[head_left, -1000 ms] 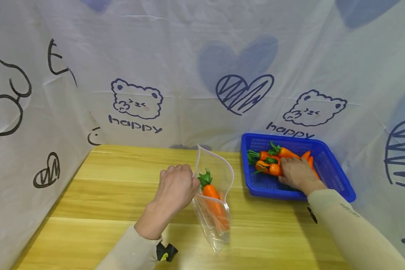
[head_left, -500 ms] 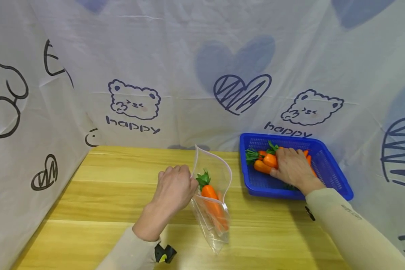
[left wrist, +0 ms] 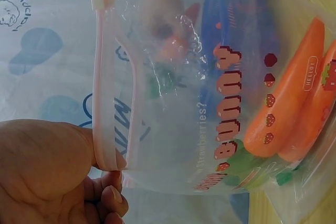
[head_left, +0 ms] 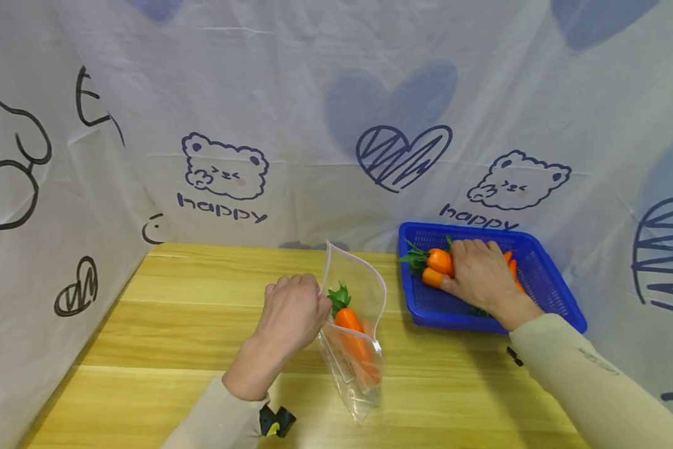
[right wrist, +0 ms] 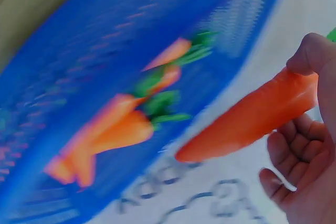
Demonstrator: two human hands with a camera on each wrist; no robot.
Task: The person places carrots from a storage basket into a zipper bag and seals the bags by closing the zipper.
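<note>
My left hand [head_left: 291,315] pinches the rim of a clear zip bag [left wrist: 173,103] with a pink seal, its mouth gaping. Inside lie two orange carrots [left wrist: 287,98] with green tops, seen through the printed plastic in the left wrist view. Over the blue basket [head_left: 409,305], my right hand [head_left: 479,274] grips a carrot [right wrist: 252,116] between thumb and fingers, near its top end; its tapered tip points away from the palm. In the head view that carrot's body is mostly covered by the hand. More carrots [right wrist: 110,129] with leafy tops lie in the basket.
Bag and basket stand on a wooden table [head_left: 190,337], the basket at the back right. A white printed cloth [head_left: 314,125] hangs behind and on both sides. The bag's slider [head_left: 377,345] sits at the right end of its seal.
My right hand has closed round a carrot in the basket and shifted slightly left, with carrots moving under it. My left hand keeps its pinch on the bag, nearly still.
</note>
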